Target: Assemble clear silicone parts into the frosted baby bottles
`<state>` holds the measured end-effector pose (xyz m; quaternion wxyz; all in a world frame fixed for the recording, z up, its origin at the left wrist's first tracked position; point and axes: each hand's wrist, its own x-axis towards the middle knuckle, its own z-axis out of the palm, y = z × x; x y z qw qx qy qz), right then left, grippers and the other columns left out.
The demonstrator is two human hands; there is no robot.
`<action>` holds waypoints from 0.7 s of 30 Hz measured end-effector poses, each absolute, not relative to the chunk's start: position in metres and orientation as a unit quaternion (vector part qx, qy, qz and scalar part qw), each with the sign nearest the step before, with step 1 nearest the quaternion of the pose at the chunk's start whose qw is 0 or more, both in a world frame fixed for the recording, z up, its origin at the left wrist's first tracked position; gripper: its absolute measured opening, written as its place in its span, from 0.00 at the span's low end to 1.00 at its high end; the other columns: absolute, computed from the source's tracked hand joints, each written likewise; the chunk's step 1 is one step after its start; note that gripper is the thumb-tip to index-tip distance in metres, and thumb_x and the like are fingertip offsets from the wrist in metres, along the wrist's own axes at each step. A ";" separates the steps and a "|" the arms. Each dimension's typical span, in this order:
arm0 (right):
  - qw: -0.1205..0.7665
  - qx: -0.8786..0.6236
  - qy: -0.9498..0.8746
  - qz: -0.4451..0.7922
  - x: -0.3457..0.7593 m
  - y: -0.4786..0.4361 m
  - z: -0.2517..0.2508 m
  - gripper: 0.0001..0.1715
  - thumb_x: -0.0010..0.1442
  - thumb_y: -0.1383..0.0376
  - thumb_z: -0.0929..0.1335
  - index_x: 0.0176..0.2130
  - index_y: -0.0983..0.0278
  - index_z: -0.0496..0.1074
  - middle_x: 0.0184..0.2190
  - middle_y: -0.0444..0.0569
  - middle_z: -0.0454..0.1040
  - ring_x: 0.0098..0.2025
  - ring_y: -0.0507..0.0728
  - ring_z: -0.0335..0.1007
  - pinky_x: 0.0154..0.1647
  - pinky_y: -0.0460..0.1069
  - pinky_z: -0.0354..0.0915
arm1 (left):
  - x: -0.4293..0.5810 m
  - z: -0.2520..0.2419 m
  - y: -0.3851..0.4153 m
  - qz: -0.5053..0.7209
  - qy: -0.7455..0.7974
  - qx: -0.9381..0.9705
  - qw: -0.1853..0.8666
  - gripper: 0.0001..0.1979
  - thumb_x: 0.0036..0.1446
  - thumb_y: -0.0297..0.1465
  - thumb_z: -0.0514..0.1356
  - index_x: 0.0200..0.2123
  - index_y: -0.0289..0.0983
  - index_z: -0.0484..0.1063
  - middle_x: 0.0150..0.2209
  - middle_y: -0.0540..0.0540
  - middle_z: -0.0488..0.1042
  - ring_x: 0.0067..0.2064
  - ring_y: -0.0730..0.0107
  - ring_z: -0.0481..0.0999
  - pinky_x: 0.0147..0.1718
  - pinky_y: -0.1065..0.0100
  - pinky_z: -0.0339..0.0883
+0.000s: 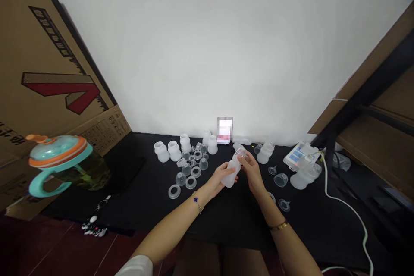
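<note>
Bare forearms [171, 230] crossed the black table's [223, 220] near edge where my left hand [221, 175] gripped a tilted frosted feeding bottle [228, 180] above the tabletop's middle, seemingly to steady it while my right hand [252, 169] pinched the clear cap [241, 152] at its mouth.

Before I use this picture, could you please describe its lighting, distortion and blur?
Head view: bright white wall, dimmer toward the upper-right corner; head view: wide-angle stretch skews the teal-handled jug; head view: pixelated rectangle glows; head view: fine detail on the feeding bottle looks soft.
</note>
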<state>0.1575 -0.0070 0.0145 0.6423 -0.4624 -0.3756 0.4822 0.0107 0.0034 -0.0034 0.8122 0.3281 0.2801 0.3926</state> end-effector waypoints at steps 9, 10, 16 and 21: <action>0.634 -0.459 -0.387 0.487 0.162 -0.008 0.017 0.32 0.50 0.48 0.78 0.52 0.57 0.78 0.46 0.49 0.81 0.45 0.63 0.76 0.40 0.53 0.69 | 0.010 -0.003 0.005 0.381 0.276 0.302 0.829 0.21 0.57 0.36 0.67 0.46 0.25 0.76 0.36 0.35 0.80 0.30 0.65 0.79 0.32 0.67 0.73; 0.633 -0.459 -0.388 0.488 0.162 -0.008 0.017 0.32 0.50 0.47 0.78 0.52 0.57 0.78 0.45 0.49 0.81 0.45 0.63 0.76 0.40 0.53 0.69 | 0.009 -0.002 0.005 0.376 0.274 0.294 0.835 0.20 0.59 0.37 0.66 0.47 0.24 0.76 0.36 0.34 0.80 0.30 0.65 0.79 0.33 0.66 0.73; 0.632 -0.446 -0.383 0.505 0.161 -0.010 0.022 0.31 0.52 0.49 0.78 0.53 0.57 0.78 0.45 0.48 0.81 0.45 0.62 0.75 0.41 0.52 0.68 | 0.007 -0.002 0.004 0.354 0.261 0.281 0.853 0.22 0.65 0.38 0.58 0.50 0.23 0.76 0.39 0.31 0.81 0.30 0.64 0.79 0.33 0.65 0.72; 0.630 -0.440 -0.380 0.514 0.160 -0.012 0.026 0.30 0.51 0.48 0.78 0.50 0.57 0.79 0.42 0.48 0.80 0.40 0.60 0.74 0.37 0.51 0.67 | 0.006 -0.004 0.005 0.340 0.244 0.281 0.864 0.26 0.67 0.42 0.55 0.49 0.22 0.76 0.40 0.29 0.81 0.30 0.63 0.79 0.33 0.65 0.72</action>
